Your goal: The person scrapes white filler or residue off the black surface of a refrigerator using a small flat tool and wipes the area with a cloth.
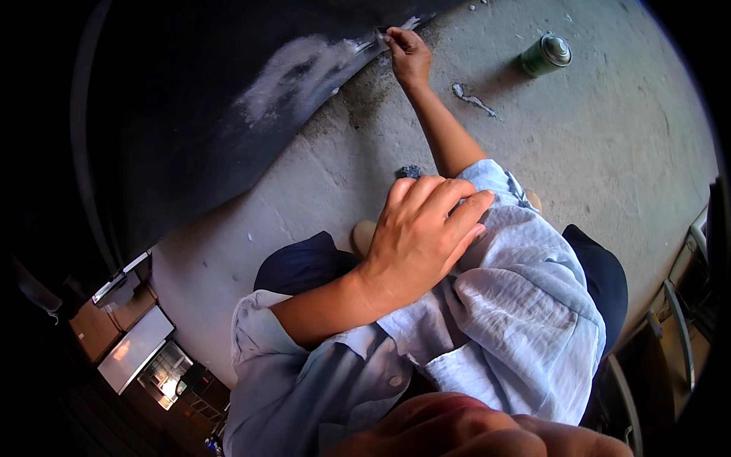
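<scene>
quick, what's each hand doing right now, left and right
Left hand: open, holding nothing, laid flat on the pale blue sleeve of the right arm.
Right hand: closed on a small tool at the dark panel.

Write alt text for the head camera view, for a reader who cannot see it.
Seen from above, a person's right hand presses a small scraper-like tool against the edge of a dark curved panel with a whitish sanded patch. The left hand rests on the right arm's rolled pale blue sleeve. A green spray can lies on the concrete floor.
</scene>
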{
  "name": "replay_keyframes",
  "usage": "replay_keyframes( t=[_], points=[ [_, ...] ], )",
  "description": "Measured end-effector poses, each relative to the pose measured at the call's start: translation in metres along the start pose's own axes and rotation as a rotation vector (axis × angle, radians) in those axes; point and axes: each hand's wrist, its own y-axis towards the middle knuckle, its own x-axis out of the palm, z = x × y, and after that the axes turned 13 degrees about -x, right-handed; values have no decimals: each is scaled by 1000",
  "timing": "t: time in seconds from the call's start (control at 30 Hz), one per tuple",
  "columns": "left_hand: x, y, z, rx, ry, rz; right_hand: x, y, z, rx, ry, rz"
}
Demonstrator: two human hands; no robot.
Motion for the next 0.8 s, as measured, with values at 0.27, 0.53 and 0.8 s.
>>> replay_keyframes(
  t=[0.27,0.53,0.8],
  points=[
    [-3,-3,3,-34,17,1,-41,67,98,240,54,230],
    [-1,-3,3,-34,2,-4,-48,61,147,176,90,133],
    [-3,0,4,-16,11,-19,-66,85,140,225,54,155]
  ],
)
